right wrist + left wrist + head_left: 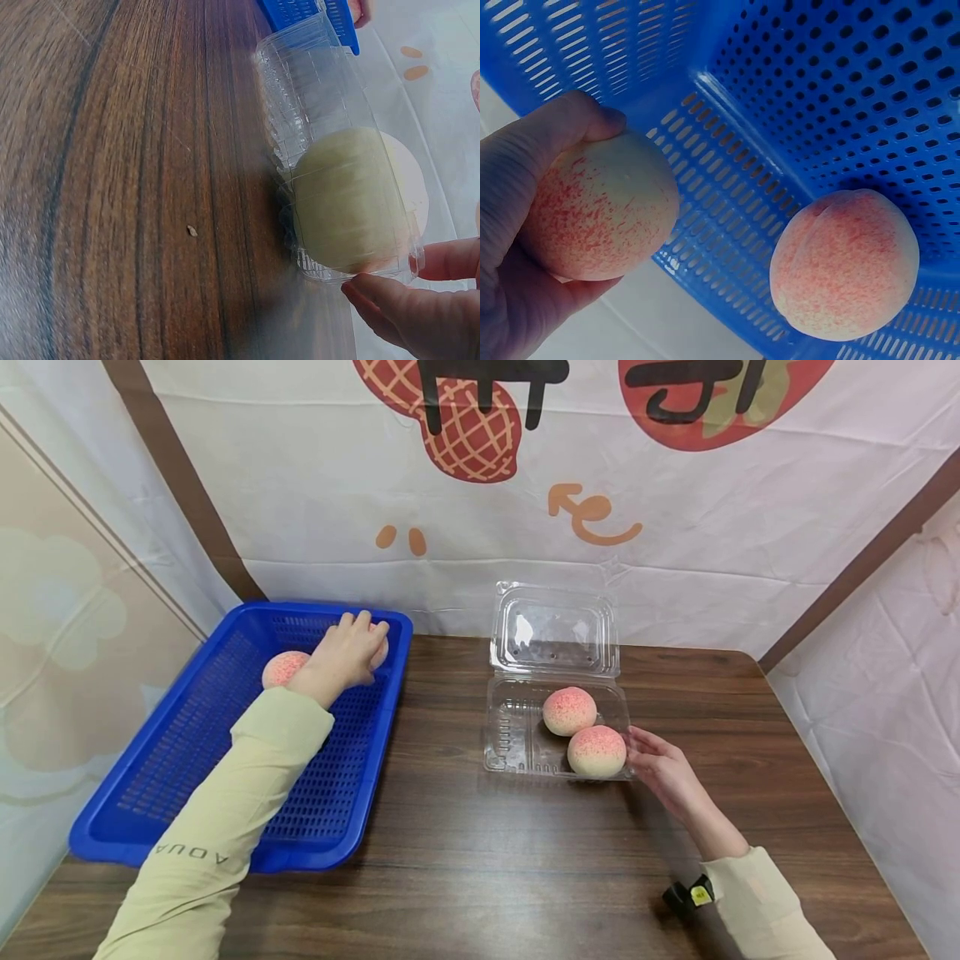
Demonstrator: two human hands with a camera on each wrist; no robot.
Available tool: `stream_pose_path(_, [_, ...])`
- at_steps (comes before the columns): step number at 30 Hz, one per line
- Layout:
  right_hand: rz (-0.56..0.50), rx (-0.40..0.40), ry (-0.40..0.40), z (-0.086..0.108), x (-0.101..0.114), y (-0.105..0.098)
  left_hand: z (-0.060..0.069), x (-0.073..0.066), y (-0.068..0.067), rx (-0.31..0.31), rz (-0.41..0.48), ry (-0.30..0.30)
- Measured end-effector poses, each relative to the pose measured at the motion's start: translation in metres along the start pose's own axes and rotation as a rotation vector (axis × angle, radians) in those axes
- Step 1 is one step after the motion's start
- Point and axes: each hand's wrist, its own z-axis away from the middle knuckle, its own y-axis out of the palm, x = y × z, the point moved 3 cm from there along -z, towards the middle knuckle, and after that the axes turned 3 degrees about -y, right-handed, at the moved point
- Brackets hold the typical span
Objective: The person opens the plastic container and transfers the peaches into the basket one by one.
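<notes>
My left hand [341,652] grips a pink-speckled cream peach [604,206] at the far right corner of the blue basket [401,647]. Thumb and fingers wrap its sides in the left wrist view. Another peach [845,264] lies inside the basket, beside that hand. On the table, a clear plastic clamshell box [517,727] stands with its lid [555,627] raised toward the back. Two peaches sit in its right half, a rear one [569,711] and a front one [597,752]. My right hand [666,770] pinches the box's right rim between thumb and fingers.
The brown wooden table [480,868] carries both containers. A printed cloth [315,468] hangs right behind the basket and the box. A small black object with a yellow label [701,893] shows at the right cuff.
</notes>
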Motion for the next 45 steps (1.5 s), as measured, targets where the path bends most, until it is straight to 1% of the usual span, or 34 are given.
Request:
stream_pose_path(15, [0.003, 0.000, 0.009, 0.000, 0.002, 0.001, -0.003, 0.006, 0.014, 0.054, -0.006, -0.006])
stream_pose_path(24, [-0.009, 0.000, 0.001, -0.001, 0.000, 0.001, -0.002, 0.006, 0.020, 0.083, 0.002, -0.019])
stream_pose_path(29, [-0.017, 0.000, -0.005, -0.001, 0.000, 0.001, -0.001, 0.007, 0.024, 0.092, 0.008, -0.018])
stream_pose_path(38, [-0.022, 0.002, -0.010, 0.000, 0.000, 0.001, -0.001, 0.009, 0.032, 0.118, -0.007, -0.016])
stream_pose_path(45, [-0.018, -0.001, -0.006, 0.000, 0.000, 0.001, -0.001, 0.010, 0.037, 0.133, -0.002, -0.031])
